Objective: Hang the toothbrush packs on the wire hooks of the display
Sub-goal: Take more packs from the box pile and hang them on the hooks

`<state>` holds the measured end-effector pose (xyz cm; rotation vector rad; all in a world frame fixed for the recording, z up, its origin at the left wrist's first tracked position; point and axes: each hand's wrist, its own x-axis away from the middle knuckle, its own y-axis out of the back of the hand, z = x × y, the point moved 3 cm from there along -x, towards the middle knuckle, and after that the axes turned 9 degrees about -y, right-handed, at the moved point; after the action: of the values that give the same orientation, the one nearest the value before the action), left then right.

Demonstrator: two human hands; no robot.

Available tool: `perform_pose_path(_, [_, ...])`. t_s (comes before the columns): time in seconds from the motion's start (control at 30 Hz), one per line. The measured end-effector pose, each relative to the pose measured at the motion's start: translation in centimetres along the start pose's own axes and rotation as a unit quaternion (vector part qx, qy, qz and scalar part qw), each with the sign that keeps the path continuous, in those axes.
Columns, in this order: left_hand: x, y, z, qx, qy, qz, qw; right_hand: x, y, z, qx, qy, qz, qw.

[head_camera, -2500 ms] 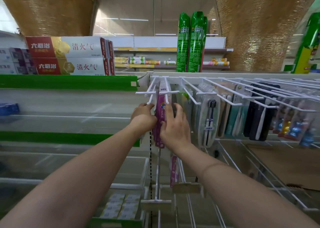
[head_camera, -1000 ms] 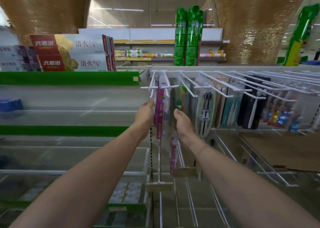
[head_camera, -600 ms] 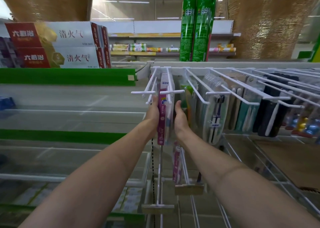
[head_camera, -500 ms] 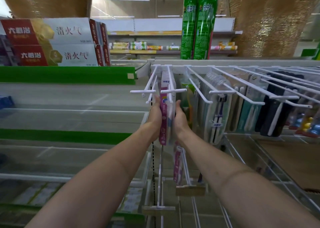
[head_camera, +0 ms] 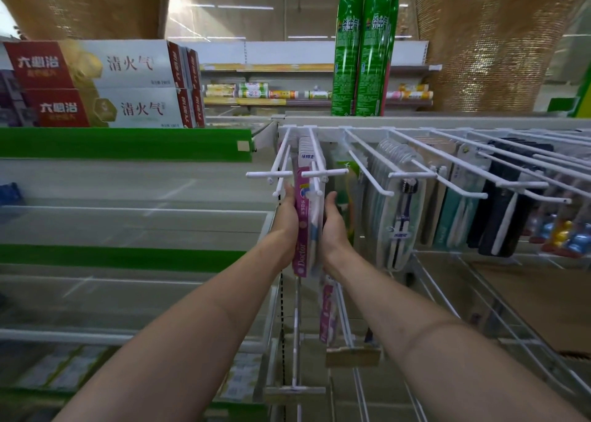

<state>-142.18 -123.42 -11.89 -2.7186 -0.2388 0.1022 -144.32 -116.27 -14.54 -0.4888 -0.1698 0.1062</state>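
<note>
A bunch of purple toothbrush packs [head_camera: 303,216] hangs edge-on from a white wire hook [head_camera: 315,162] at the left end of the display. My left hand [head_camera: 287,220] presses flat against the left face of the bunch. My right hand [head_camera: 332,226] presses against its right face, so the packs are squeezed between both palms. The fingers of both hands are hidden behind the packs. Left of this hook, another white hook [head_camera: 281,165] looks bare.
More toothbrush packs [head_camera: 399,210] hang on white hooks to the right. A lower hook carries another purple pack [head_camera: 329,312]. Toothpaste boxes [head_camera: 105,82] and green spray cans [head_camera: 364,50] stand on top. Glass-fronted shelves [head_camera: 134,210] lie to the left.
My hands went from handling the front pack to pressing both sides of the hanging bunch. In the last half second they barely moved; the camera shifted slightly.
</note>
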Motion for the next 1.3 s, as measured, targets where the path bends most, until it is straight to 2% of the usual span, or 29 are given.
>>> perform_pose_path(0.2, [1.9,0.8,-1.0,-0.046,0.009,0.020,0.999,1.7,0.7,0.5,0.056,0.038,-0.029,0.997])
perform_pose_path(0.37, [3.1,1.2,-1.7,-0.083,-0.016,0.043,0.996,2.1,0.7,0.8,0.077,0.014,-0.026,0.997])
perform_pose_path(0.5, [2.8,0.8,-2.1,-0.101,-0.022,0.026,0.994,1.0,0.2,1.5,0.074,-0.007,-0.018,0.997])
perform_pose_path(0.9, [1.2,-0.8,-0.9,0.040,-0.020,-0.008,0.999,-4.0,-0.6,0.2,-0.027,-0.022,-0.015,0.999])
perform_pose_path(1.3, [0.5,-0.3,-0.5,0.033,-0.019,0.010,0.999,-4.5,-0.6,1.5,-0.083,-0.039,-0.018,0.996])
